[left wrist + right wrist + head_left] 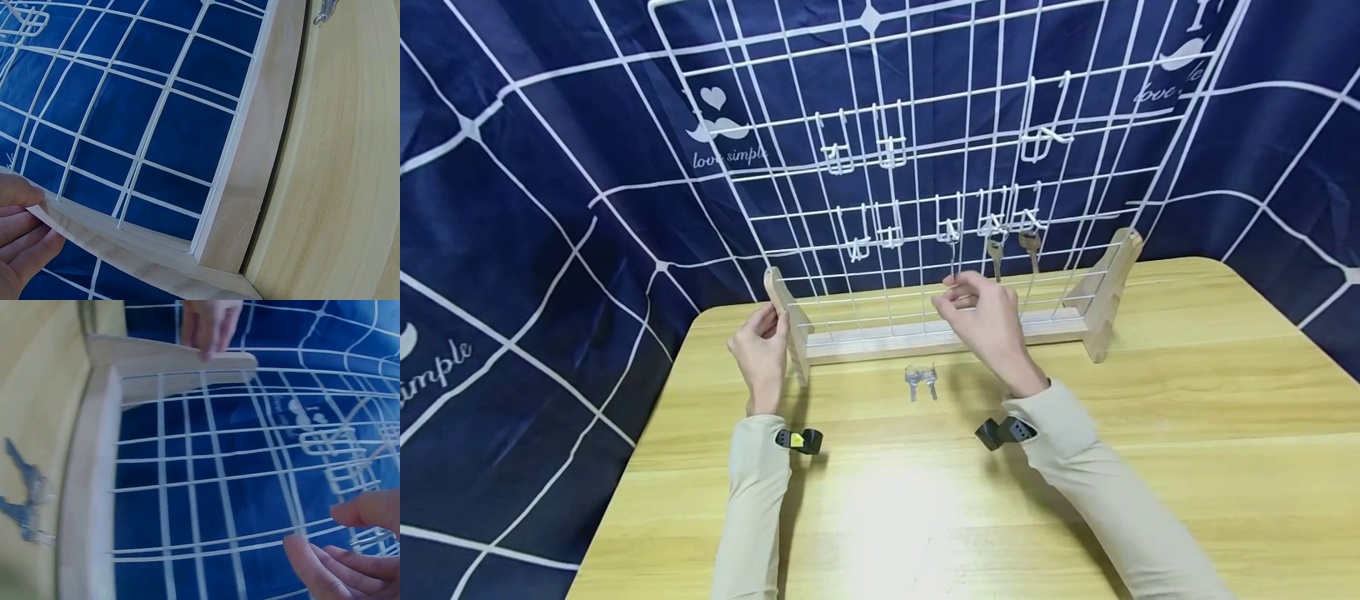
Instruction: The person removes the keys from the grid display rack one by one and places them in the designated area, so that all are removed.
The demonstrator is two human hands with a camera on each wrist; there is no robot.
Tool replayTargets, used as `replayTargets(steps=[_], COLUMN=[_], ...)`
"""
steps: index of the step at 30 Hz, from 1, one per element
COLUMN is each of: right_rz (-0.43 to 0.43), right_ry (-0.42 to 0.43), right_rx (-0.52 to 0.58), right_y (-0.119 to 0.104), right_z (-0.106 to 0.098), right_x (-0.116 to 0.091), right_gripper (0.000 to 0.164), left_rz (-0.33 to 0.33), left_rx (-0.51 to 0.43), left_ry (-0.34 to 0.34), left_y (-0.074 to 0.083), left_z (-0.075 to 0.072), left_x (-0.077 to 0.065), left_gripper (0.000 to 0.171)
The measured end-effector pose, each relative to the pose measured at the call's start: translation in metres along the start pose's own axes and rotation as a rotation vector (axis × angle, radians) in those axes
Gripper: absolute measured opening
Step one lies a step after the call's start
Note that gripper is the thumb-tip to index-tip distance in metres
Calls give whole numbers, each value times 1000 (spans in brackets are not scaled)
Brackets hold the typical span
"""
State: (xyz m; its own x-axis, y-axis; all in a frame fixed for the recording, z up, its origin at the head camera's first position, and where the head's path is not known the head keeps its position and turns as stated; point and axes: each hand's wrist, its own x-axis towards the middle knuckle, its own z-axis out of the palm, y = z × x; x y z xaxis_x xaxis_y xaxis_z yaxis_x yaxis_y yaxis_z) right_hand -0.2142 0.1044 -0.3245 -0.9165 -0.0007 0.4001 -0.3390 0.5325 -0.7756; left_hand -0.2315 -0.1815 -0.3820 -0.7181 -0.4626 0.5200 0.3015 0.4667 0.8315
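Observation:
My left hand [760, 346] grips the left wooden upright [131, 253] of a white wire grid rack [917, 325], thumb on one side and fingers on the other. My right hand [988, 321] is just below a silver key [953, 250] hanging from a lower hook. In the right wrist view, thumb and index fingertips stand apart, with part of the silver key [373, 540] behind the gap. Two brass-coloured keys, one left [996, 252] and one right [1031, 243], hang from hooks to its right. Two silver keys [921, 379] lie on the table before the rack.
Wire hooks [891, 152] hang on the grid's upper row, with a larger hook [1043, 137] at the right. More hooks [859, 247] sit lower left. The wooden table [1150, 433] carries the stand; a dark blue patterned cloth [535, 208] surrounds it.

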Motion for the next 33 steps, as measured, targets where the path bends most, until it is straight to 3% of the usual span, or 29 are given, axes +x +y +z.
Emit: replayTargets(steps=[10,22,33], right_rz=[-96,-146,-55], right_ry=[175,209,212], right_rx=[25,16,90], right_y=[-18,-25,-25], right_z=[-11,-18,-28], right_x=[18,25,22], right_gripper=[27,18,20], left_rz=[6,11,-15], left_rx=[-1,4,8], left_ry=[1,4,-3], left_y=[1,1,4], left_z=[0,0,-1], left_x=[1,-2,-1], left_gripper=[23,22,23])
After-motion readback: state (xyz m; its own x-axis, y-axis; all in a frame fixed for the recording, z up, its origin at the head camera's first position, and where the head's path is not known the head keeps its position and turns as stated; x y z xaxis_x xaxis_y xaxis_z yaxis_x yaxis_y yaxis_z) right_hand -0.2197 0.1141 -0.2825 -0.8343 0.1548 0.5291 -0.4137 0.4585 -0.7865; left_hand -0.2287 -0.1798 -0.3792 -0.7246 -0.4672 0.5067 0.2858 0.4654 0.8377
